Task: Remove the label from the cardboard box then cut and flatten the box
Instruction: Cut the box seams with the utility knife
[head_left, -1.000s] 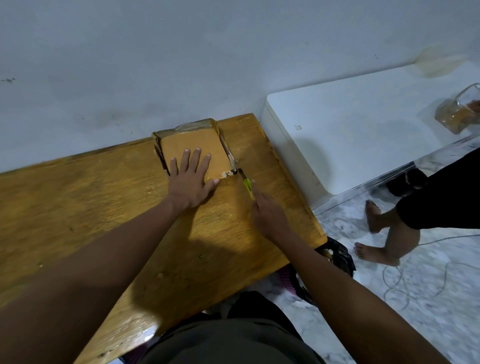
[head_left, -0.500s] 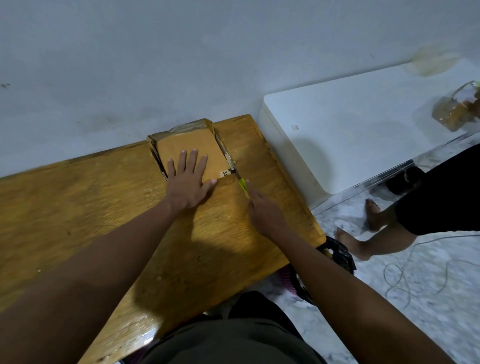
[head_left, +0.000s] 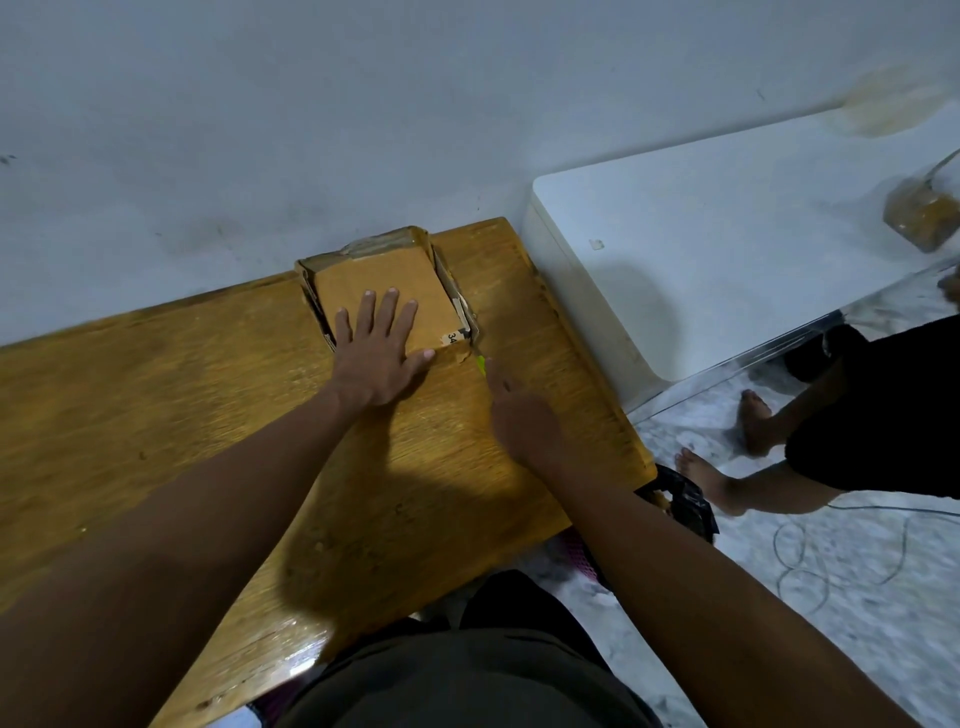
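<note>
One cardboard box sits at the far edge of the wooden surface, close to its far right corner and against the wall. The left hand lies flat on the box's top with fingers straight and spread, pressing it down rather than gripping it. The right hand is curled round one cutter with a yellow-green body; its tip meets the box at the near right corner, just beside a small scrap of white label bearing printed digits. The large label seems already gone, so the step in hand looks like the cutting: the blade is at a corner seam, and the box's right wall already stands loose and ragged. The next move probably calls for drawing the blade along that seam while the flat hand keeps the box from sliding, with the spread fingers kept clear of the cutting line. Counted: one box, one cutter, one label scrap, two hands at work. Another person's bare feet stand on the floor off the surface's right edge.
</note>
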